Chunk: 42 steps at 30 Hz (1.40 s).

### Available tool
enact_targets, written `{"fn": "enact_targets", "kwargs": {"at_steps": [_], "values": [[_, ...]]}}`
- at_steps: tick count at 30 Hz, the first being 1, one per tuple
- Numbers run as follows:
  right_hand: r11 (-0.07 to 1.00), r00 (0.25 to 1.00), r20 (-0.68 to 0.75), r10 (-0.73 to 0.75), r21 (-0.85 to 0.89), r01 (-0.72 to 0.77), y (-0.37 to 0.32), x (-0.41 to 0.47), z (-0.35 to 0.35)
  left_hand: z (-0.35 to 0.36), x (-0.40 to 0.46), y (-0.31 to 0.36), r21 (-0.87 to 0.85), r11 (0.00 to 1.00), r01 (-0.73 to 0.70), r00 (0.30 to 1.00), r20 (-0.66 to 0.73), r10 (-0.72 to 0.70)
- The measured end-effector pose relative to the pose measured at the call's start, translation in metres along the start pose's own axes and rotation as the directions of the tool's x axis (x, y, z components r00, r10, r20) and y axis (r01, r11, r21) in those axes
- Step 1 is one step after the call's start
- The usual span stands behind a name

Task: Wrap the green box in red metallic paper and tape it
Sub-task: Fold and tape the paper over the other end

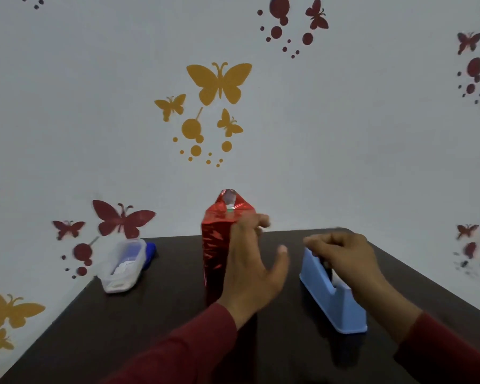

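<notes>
The green box stands upright on the dark table [150, 314], wrapped in red metallic paper [215, 245]. Only a sliver of green [229, 209] shows at the top, where the paper ends come to a loose peak. My left hand [252, 261] presses its straight fingers against the right side of the wrapped box, thumb spread out. My right hand [341, 259] is above the blue tape dispenser [333, 297], its fingers curled and pinched together at the roll. The tape strip itself is too blurred to make out.
A clear plastic container [124, 266] with white pieces inside lies at the back left of the table, a blue object [151, 252] behind it. The wall with butterfly stickers stands right behind the table's far edge.
</notes>
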State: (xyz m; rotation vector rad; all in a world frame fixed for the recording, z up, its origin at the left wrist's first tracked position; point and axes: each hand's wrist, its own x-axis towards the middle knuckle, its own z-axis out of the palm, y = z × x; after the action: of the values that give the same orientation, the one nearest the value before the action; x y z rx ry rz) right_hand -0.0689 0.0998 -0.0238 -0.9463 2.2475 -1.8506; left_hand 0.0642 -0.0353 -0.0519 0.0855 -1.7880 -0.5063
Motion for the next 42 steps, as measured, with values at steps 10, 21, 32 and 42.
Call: {"fn": "enact_targets", "kwargs": {"at_steps": [10, 21, 32, 42], "values": [[0.893, 0.899, -0.057, 0.435, -0.099, -0.439, 0.062, 0.003, -0.064, 0.114, -0.047, -0.022, -0.030, 0.999, 0.037, 0.879, 0.477, -0.018], [0.780, 0.760, 0.224, 0.610, -0.002, -0.626, 0.061, 0.031, -0.051, 0.121, -0.062, -0.046, -0.065, 0.989, 0.132, 0.891, 0.446, -0.090], [0.726, 0.847, 0.116, 0.519, 0.464, -0.508, 0.086, -0.002, -0.047, 0.124, -0.063, -0.050, -0.058, 0.989, 0.133, 0.882, 0.462, -0.091], [0.736, 0.852, 0.071, 0.519, 0.469, -0.488, 0.081, -0.023, -0.044, 0.123, -0.064, -0.052, -0.063, 0.989, 0.132, 0.872, 0.483, -0.085]]}}
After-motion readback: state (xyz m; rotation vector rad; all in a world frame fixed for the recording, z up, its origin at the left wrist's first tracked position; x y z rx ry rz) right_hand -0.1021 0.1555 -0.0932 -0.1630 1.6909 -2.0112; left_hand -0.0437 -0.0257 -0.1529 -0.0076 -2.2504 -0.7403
